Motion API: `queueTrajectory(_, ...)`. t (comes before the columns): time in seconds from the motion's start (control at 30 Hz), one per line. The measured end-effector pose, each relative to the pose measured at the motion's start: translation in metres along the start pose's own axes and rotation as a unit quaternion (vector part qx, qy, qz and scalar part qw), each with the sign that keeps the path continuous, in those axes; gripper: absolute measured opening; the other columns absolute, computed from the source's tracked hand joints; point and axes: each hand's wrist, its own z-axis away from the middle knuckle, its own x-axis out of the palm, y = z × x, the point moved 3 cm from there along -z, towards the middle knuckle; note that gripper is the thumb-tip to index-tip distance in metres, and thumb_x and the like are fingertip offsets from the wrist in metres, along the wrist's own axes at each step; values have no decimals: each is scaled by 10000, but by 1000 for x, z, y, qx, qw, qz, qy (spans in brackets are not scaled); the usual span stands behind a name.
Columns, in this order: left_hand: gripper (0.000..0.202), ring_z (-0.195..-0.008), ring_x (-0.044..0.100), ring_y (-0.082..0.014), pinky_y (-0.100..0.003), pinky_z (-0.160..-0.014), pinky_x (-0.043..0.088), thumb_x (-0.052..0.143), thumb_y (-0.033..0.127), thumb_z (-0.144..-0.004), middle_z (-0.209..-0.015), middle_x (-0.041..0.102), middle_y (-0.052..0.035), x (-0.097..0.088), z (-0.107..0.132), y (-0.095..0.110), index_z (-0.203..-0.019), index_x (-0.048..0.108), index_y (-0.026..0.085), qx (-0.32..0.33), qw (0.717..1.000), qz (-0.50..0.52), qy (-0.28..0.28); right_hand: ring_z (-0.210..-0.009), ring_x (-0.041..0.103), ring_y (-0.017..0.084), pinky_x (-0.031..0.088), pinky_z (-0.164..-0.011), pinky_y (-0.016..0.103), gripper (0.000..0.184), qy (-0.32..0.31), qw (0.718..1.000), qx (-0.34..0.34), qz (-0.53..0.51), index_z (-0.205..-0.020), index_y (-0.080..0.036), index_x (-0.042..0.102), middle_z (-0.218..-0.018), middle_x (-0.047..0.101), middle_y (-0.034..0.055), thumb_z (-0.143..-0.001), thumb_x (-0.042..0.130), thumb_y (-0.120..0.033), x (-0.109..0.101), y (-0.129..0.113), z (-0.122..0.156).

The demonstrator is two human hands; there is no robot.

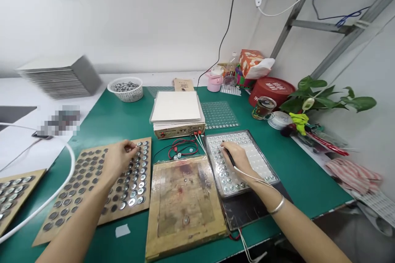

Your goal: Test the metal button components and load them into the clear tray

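Note:
My left hand (119, 160) is closed in a pinch over the upper part of a brown board (101, 215) that carries rows of round metal discs (142, 184). Its fingertips meet beside the top discs; what they pinch is too small to tell. In my right hand (239, 158) is a black pen-shaped tool (230, 158) with a white cord trailing over the wrist. The tool points down at a clear tray (256, 181) holding rows of small round metal pieces. Between both hands lies a worn, stained wooden board (185, 201).
Behind the wooden board, an instrument box (179, 131) carries white panels (176, 106), with red and black leads (183, 154) in front. A white basket (126, 92) of metal parts stands farther back. Another disc board (18, 193) lies far left. A glass mug (263, 108) and plant (327, 96) stand right.

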Motion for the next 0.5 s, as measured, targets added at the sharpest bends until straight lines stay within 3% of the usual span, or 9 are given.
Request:
queueTrajectory(0.07, 256, -739, 629, -200, -251, -594, 442, 560, 449, -753, -789, 683, -26, 6, 34, 10, -789, 616, 201, 34, 999, 16, -11, -854, 634, 240, 488, -787, 359, 169, -4, 1000, 14, -8, -882, -184, 656, -887, 693, 79, -844, 491, -195, 3, 4, 2)
queueTrajectory(0.13, 202, -753, 626, -174, -247, -660, 467, 560, 407, -798, -796, 678, -5, 20, 79, 23, -789, 619, 215, 103, 991, 53, -65, -792, 640, 224, 497, -729, 337, 158, -3, 999, 41, -19, -880, -186, 663, -847, 698, 61, -822, 516, -200, 4, 11, 2)
queueTrajectory(0.23, 176, -693, 601, -157, -242, -622, 469, 529, 322, -871, -737, 650, -7, 50, 147, 39, -769, 617, 209, 209, 961, 100, -152, -700, 632, 204, 488, -635, 307, 181, 2, 996, 78, -32, -914, -179, 659, -770, 685, 39, -795, 524, -194, 6, 23, -2)
queueTrajectory(0.3, 177, -692, 580, -158, -244, -604, 460, 521, 283, -899, -736, 633, -17, 66, 179, 43, -769, 610, 202, 256, 949, 93, -158, -692, 628, 198, 483, -628, 302, 201, 3, 995, 88, -35, -937, -176, 655, -770, 683, 38, -787, 522, -196, 8, 28, -5)
queueTrajectory(0.4, 134, -740, 558, -174, -262, -621, 456, 527, 281, -916, -787, 615, -33, 77, 200, 44, -844, 614, 208, 295, 945, 66, -126, -732, 635, 207, 485, -660, 310, 187, -3, 995, 88, -35, -914, -185, 662, -816, 699, 48, -793, 522, -209, 7, 27, -9)
queueTrajectory(0.5, 98, -748, 542, -178, -259, -610, 452, 542, 282, -913, -808, 594, -38, 78, 203, 43, -937, 616, 222, 294, 948, 56, -111, -829, 646, 233, 486, -746, 340, 154, -12, 997, 74, -28, -880, -198, 676, -894, 714, 58, -812, 544, -243, 1, 14, -7)
